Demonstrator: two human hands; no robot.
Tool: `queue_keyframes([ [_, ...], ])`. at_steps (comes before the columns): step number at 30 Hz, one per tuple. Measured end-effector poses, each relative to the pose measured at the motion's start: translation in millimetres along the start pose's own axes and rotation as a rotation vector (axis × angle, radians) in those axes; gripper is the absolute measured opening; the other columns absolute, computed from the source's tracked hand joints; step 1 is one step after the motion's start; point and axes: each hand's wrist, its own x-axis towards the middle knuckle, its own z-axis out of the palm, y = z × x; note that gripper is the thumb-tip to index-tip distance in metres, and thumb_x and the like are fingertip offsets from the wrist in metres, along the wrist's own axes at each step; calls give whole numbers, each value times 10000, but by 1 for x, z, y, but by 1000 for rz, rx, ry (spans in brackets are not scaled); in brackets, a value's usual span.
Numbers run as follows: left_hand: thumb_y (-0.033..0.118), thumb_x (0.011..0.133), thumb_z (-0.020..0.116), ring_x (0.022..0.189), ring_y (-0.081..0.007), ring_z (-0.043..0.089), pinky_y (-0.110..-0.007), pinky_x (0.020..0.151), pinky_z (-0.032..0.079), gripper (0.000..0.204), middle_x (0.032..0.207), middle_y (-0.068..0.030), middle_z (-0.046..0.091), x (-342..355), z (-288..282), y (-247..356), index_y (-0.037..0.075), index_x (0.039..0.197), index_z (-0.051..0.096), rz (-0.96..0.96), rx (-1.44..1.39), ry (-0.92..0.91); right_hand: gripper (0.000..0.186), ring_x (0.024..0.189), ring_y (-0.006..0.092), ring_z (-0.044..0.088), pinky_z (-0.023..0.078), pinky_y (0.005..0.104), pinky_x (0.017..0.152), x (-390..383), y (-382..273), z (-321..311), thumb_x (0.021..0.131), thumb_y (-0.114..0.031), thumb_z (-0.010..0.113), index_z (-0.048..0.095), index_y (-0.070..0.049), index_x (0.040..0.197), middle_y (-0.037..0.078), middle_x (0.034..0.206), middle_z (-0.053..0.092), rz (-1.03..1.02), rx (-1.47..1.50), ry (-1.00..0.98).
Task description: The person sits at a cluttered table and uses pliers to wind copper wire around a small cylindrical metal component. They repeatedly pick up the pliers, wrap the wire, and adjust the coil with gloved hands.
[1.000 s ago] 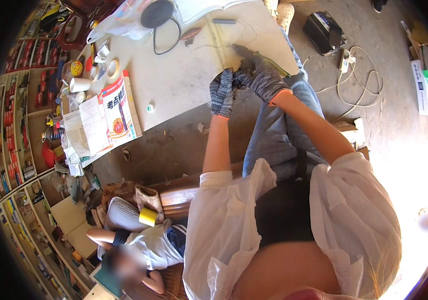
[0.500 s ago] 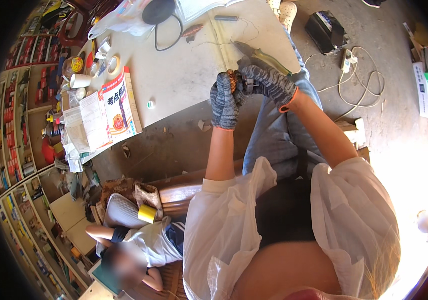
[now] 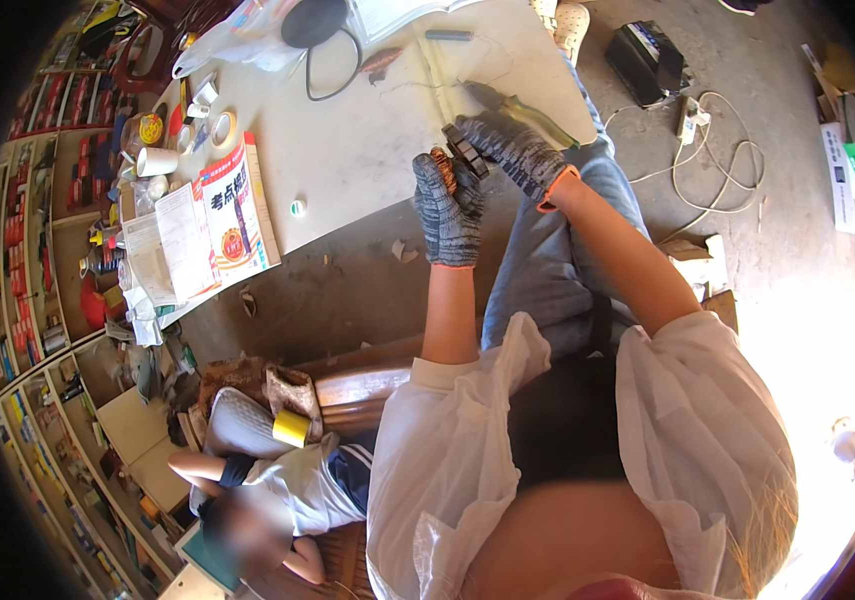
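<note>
Both hands wear grey knit gloves with orange cuffs and meet just off the table's near edge. My left hand (image 3: 450,225) is closed around a small part with copper windings (image 3: 444,170), most of it hidden by the fingers. Close beside it, my right hand (image 3: 523,155) pinches a dark, blocky part (image 3: 466,152) that stands tilted. Whether the two parts touch or are joined I cannot tell. Beyond my right hand, pliers with green handles (image 3: 540,122) lie on the table.
On the table (image 3: 348,160) are a book with a red and white cover (image 3: 238,205), a tape roll (image 3: 225,130), a white cup (image 3: 158,161) and thin wires. A black box (image 3: 646,62) and a pale cable (image 3: 723,205) lie on the floor. Another person (image 3: 298,490) reclines at lower left.
The dark part has tilted and shows more plainly between my hands. My right hand has shifted a little left and up, while my left hand has opened slightly around the copper-wound part.
</note>
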Motion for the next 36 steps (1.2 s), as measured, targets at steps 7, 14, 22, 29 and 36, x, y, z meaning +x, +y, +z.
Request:
queue_keyframes([
  [7, 530, 816, 596, 416, -58, 417, -191, 387, 326, 549, 662, 1, 572, 8, -3, 20, 20, 1019, 615, 15, 341, 3, 502, 1067, 308, 512, 407, 411, 919, 6, 9, -28, 714, -403, 701, 595, -52, 1057, 136, 1159, 540, 202, -857, 210],
  [14, 533, 798, 615, 401, -67, 430, -199, 343, 278, 532, 703, -52, 631, 35, -16, 11, 27, 961, 633, -78, 403, 80, 557, 1065, 329, 496, 411, 428, 908, 8, 30, -27, 726, -427, 681, 572, -21, 1091, 162, 1153, 519, 118, -1007, 72],
  [22, 501, 766, 672, 488, -105, 516, -206, 384, 378, 516, 734, -50, 628, 39, -4, 12, 20, 945, 618, -165, 504, 58, 427, 1002, 305, 536, 483, 420, 807, 17, 23, -30, 767, -346, 635, 593, -16, 1034, 148, 1076, 546, 148, -1156, 2],
  [29, 372, 771, 713, 737, -135, 593, -197, 614, 534, 423, 889, -62, 622, 53, -13, 9, 21, 976, 596, -244, 178, 66, 326, 855, 308, 620, 498, 394, 747, 35, 28, -39, 765, -314, 592, 656, -7, 855, 181, 893, 640, 304, -998, -40],
  [36, 461, 812, 636, 721, -140, 593, -205, 620, 512, 496, 864, -83, 628, 57, -19, 12, 2, 996, 601, -273, 339, -87, 305, 590, 170, 577, 463, 315, 595, -32, 25, -52, 830, -322, 616, 622, -45, 956, 85, 652, 594, 319, -86, -191],
])
